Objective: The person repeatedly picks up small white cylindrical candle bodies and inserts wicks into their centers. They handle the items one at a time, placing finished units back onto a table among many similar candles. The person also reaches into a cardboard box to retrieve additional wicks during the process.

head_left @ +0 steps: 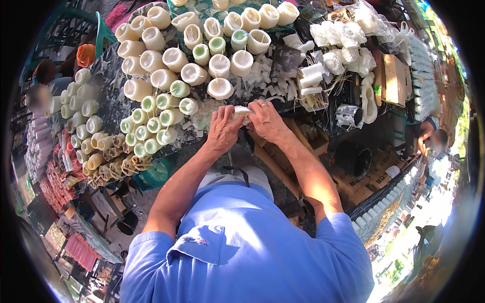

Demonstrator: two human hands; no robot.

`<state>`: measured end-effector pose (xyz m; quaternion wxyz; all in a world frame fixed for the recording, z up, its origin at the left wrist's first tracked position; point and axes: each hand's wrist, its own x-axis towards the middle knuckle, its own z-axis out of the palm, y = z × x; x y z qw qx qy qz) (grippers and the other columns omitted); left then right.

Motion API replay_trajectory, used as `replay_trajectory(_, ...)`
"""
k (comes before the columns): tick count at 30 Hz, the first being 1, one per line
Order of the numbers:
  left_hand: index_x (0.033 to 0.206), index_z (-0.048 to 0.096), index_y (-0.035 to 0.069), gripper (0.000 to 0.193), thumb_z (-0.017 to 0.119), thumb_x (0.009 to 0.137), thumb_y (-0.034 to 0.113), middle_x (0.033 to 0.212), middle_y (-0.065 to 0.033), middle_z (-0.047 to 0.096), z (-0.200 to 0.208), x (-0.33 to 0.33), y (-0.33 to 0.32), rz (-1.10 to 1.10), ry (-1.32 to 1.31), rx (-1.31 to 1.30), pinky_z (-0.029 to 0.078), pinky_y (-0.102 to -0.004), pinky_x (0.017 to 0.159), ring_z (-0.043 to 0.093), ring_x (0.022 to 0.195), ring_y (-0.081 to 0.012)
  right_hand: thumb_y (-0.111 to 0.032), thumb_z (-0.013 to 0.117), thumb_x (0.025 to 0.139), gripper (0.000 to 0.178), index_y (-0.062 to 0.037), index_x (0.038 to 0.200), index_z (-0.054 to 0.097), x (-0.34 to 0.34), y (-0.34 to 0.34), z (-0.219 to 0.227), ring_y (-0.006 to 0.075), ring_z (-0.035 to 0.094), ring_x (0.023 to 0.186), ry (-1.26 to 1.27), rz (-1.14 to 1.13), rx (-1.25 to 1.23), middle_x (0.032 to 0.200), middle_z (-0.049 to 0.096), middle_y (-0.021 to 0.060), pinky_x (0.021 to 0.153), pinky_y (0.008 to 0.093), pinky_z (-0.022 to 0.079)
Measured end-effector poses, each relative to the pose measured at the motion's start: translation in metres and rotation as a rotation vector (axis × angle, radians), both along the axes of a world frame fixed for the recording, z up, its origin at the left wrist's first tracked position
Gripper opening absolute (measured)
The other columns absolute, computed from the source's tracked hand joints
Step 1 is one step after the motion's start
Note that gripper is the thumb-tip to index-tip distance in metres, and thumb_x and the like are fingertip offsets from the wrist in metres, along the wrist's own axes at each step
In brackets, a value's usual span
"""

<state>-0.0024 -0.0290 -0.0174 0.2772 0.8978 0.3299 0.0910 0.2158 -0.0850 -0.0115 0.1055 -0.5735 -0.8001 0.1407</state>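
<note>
My left hand [226, 127] and my right hand [267, 120] meet at the near edge of the table, both closed on a whitish wax candle [242, 111]. Fingers cover most of it, so only its pale top and a strip between the hands show. A ring sits on a finger of my right hand. Just beyond my hands stands a cream candle [220, 88] with a hollowed top. Left of my left hand are several small pale green candles [168, 117]. White wax scraps [261, 70] lie scattered beyond my right hand.
Rows of cream candles [152, 60] fill the far left of the table. Bundled white candles [310, 76] and moulded white pieces [333, 60] lie to the right. An open cardboard box [275, 164] and a black bucket [356, 160] sit below. Other people are at the far right and left.
</note>
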Motion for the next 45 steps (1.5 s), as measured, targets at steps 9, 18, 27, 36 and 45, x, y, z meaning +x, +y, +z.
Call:
replay_trajectory(9,0.121,0.075,0.010,0.044,0.088,0.080,0.018,0.153,-0.0172,0.048,0.001,0.001,0.003,0.072,-0.038,0.043,0.040,-0.0549,0.113,0.045,0.145,-0.0392,-0.018,0.088,0.079,0.033,-0.0110,0.111,0.079,0.012,-0.004,0.003,0.0306,0.064,0.116,0.244,-0.113,-0.044,0.121,0.067,0.0072,0.097,0.0465,0.051)
replay_trajectory(18,0.121,0.074,0.011,0.039,0.084,0.084,0.014,0.147,-0.0166,0.055,-0.006,0.003,0.010,0.058,-0.043,0.006,0.044,-0.0530,0.107,0.052,0.137,-0.0387,-0.011,0.083,0.089,0.026,-0.0051,0.114,0.079,0.010,-0.020,0.008,0.0347,0.069,0.111,0.517,-0.336,-0.019,0.117,0.072,0.0129,0.096,0.0454,0.056)
replay_trajectory(27,0.127,0.070,0.007,0.047,0.086,0.083,0.009,0.145,-0.0212,0.055,-0.002,-0.006,0.002,0.098,-0.153,-0.064,0.048,-0.0540,0.110,0.057,0.131,-0.0441,-0.008,0.075,0.090,0.021,-0.0088,0.110,0.071,0.175,-0.028,-0.003,0.0388,0.068,0.106,-0.124,-0.657,0.217,0.120,0.068,0.0119,0.088,0.0518,0.056)
replay_trajectory(36,0.127,0.069,0.005,0.043,0.084,0.087,0.009,0.133,-0.0186,0.063,0.022,-0.031,-0.023,0.237,-0.173,-0.083,0.052,-0.0506,0.106,0.062,0.124,-0.0425,-0.014,0.080,0.089,0.025,-0.0113,0.112,0.072,0.180,-0.032,0.019,0.0347,0.066,0.110,-0.100,-0.484,0.252,0.108,0.074,0.0076,0.094,0.0500,0.049)
replay_trajectory(45,0.118,0.075,0.000,0.028,0.081,0.091,0.006,0.100,-0.0126,0.075,0.021,-0.039,-0.031,0.606,-0.263,-0.556,0.059,-0.0376,0.080,0.073,0.085,-0.0237,-0.012,0.083,0.088,0.023,-0.0047,0.107,0.072,-0.013,-0.065,0.044,0.0356,0.069,0.098,0.444,-0.602,-0.027,0.103,0.071,0.0136,0.085,0.0483,0.057)
